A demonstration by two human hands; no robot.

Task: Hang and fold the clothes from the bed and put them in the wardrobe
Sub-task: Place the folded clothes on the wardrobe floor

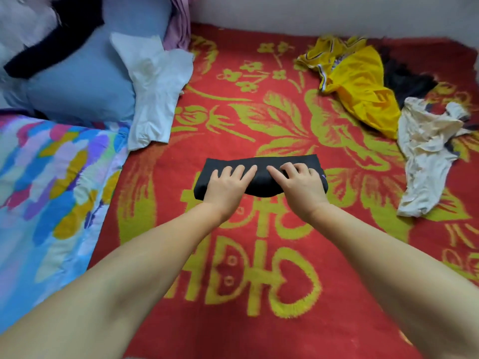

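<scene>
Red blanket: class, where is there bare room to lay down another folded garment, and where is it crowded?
Bare: the red blanket near the person, below the folded black garment, and the stretch between white cloth and yellow shirt. Crowded: the right edge around the cream garment.

I'm looking down at a bedroom in someone's home. A bed fills nearly the whole view, covered with a red blanket [259, 332] woven with yellow-green flowers. A blue pillow [77, 84] lies at the upper left, and a bright patchwork quilt [46, 190] is bunched just below it. Loose clothes lie on the blanket: a white shirt [155, 86], a yellow jersey [363, 86], a cream garment [427, 156]. A pale wall [311, 14], a little blurred, seems to run along the far edge.
</scene>
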